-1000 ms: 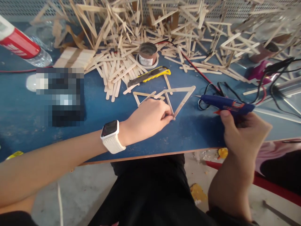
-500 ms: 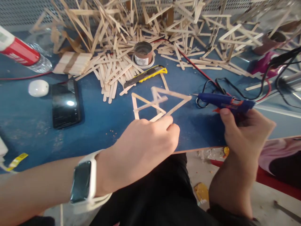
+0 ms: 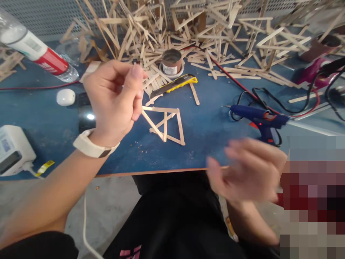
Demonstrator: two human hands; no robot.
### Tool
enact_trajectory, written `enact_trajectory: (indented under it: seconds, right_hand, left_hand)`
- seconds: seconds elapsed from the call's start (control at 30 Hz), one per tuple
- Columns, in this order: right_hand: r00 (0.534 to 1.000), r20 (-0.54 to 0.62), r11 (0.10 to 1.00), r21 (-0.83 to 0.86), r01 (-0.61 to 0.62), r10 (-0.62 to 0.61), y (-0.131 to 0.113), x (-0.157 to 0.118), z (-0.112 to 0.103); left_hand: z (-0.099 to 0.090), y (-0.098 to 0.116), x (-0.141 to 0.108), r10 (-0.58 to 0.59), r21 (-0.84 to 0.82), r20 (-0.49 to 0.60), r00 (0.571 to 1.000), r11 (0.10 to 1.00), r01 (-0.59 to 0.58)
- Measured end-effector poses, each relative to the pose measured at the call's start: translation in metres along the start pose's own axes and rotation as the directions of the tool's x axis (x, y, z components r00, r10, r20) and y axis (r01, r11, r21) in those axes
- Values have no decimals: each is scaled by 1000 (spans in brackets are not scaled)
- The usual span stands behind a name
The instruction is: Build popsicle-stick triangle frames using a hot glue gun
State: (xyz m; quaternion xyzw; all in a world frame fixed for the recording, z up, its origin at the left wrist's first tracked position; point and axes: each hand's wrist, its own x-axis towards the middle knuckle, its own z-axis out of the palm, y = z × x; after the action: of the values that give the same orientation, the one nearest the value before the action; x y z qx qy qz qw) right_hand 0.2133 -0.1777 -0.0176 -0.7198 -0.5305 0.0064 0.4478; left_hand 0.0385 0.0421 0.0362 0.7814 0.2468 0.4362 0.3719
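Observation:
My left hand (image 3: 115,95), a white-strapped watch (image 3: 94,145) on its wrist, is closed on one corner of a frame of glued craft sticks (image 3: 181,127). The joined sticks form triangles and stick out to the right, just above the blue table. My right hand (image 3: 246,169) is blurred by motion near the table's front edge. Its thumb stands apart from the fingers, and nothing shows in it. Beyond it a blue glue gun (image 3: 258,115) rests on the table, nozzle to the left, a small red light lit on its body.
Behind lie a heap of craft sticks (image 3: 153,77), a yellow box cutter (image 3: 175,85) and a small brown pot (image 3: 171,62). A bottle (image 3: 51,59), a white case (image 3: 66,97), a phone (image 3: 84,117) and a white device (image 3: 16,149) stand left. Cables (image 3: 283,109) run right.
My right hand has let go of the glue gun and drawn back toward the table's edge. My left hand has moved up and left, turning the stick frame.

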Motion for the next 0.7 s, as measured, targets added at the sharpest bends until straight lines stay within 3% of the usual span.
enact_trajectory:
  seconds: [0.07,0.1,0.17,0.2,0.27,0.37,0.5,0.7]
  right_hand:
    - [974,123,980,78,181,-190,-17,36,19]
    - [938,223,962,133,239,-265,-23,56,29]
    - [861,399,949,144,282,-316,-30,91,45]
    - [852,431,955,124,271,-298,-31,104,51]
    - [866,416,960,107,258,-279,-32,119,59]
    - [891,352,957,125,260,-288,-32,119,63]
    - [899,305,948,157,278,-315,-34,113,63]
    - [898,290,942,143,303,-333,-29,113,69]
  left_hand:
    - [0,-4,1,31,-30,-65,997,999,-33]
    - [1,-5,1,-4,11,7,1000,1000,4]
    - [1,-8,1,-45,-9,-6,999,999,45]
    - [2,-10,1,-43,-64,-58,997,997,39]
    - [3,-16,2,-56,-181,-67,996,983,43]
    - [0,-28,9,-75,-325,-98,992,945,40]
    - [-20,-40,23,-181,-524,-201,963,850,51]
    - [-50,-32,21,-349,-796,111,930,529,294]
